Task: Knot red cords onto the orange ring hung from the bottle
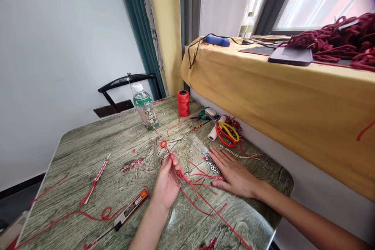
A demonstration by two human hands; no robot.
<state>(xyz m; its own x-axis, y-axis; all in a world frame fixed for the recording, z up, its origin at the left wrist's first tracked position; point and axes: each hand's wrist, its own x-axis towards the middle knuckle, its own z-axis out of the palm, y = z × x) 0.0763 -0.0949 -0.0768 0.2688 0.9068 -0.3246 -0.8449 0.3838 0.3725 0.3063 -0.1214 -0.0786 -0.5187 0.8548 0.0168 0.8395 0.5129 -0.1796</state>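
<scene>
My left hand [169, 181] is closed around a bundle of red cords [202, 197], whose loose ends trail toward the lower right. Beyond my fingers the cords run up to a small orange-red ring [163, 144], and a thin line stretches from there toward the bottle. My right hand [234, 172] lies flat on the table, fingers stretched out. Along its thumb side sits a cluster of small silver rings, perhaps metal nuts [211, 163]. A red cord end reaches close to the right thumb.
A green-labelled bottle [145, 107] and a red thread spool [183, 104] stand at the back. Scissors [227, 133] and pliers [206, 114] lie by the sill. An orange utility knife [131, 209] and a braided red-white cord [96, 179] rest on the left.
</scene>
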